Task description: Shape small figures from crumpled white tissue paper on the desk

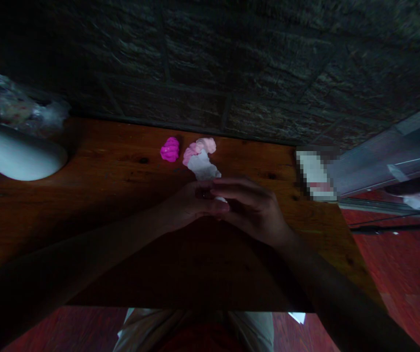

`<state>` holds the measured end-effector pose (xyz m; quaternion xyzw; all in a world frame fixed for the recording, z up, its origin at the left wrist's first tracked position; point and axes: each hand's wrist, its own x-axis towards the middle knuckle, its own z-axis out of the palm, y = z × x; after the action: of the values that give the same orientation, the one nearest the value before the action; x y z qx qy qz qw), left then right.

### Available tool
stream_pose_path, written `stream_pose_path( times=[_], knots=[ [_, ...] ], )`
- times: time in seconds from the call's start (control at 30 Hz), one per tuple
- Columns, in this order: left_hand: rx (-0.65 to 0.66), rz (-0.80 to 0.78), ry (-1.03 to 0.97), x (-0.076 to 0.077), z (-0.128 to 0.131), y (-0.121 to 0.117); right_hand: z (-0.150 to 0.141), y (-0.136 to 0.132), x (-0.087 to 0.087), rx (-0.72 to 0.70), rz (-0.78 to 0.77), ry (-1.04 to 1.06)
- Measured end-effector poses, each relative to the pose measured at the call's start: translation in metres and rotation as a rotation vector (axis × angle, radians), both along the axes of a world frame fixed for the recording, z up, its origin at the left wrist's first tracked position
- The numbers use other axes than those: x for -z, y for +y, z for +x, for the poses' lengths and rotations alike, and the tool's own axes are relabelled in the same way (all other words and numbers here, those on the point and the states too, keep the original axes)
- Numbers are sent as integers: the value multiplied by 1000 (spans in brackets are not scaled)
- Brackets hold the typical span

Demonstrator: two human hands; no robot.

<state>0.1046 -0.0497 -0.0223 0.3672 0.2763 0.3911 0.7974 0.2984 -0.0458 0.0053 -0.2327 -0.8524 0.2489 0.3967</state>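
Observation:
My left hand point(186, 205) and my right hand point(248, 208) meet over the middle of a wooden table point(85, 195). Their fingers are closed together, the right fingers lying over the left. A small white bit point(221, 199) shows between them; I cannot make out what it is. Just beyond the hands lie a white lump of clay point(203, 166), a pale pink lump point(200, 146) touching it, and a bright magenta lump point(169, 149) a little to the left.
A white lamp head point(15, 154) juts in at the far left, with a crumpled clear plastic bag point(15, 105) behind it. A dark brick-pattern wall point(232, 63) backs the table. A white box point(314, 176) sits at the right edge. Red floor point(396, 274) lies to the right.

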Motion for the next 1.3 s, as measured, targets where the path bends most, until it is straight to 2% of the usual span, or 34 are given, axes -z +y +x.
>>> stream_pose_path(
  times=[0.2, 0.43, 0.6, 0.77, 1.07, 1.3],
  knots=[
    [39, -65, -116, -1, -2, 1, 3, 2, 2, 100, 50, -24],
    [8, 47, -30, -2, 1, 1, -1, 1, -1, 13, 42, -19],
    [-19, 27, -37, -1, 5, -3, -4, -1, -1, 28, 39, -21],
    [-14, -17, -100, 1, -1, 2, -3, 0, 2, 45, 72, -73],
    [68, -55, -139, 7, -5, 3, -1, 2, -1, 82, 140, -98],
    [30, -30, -92, 3, -2, 3, -1, -1, -1, 78, 68, -22]
  ],
)
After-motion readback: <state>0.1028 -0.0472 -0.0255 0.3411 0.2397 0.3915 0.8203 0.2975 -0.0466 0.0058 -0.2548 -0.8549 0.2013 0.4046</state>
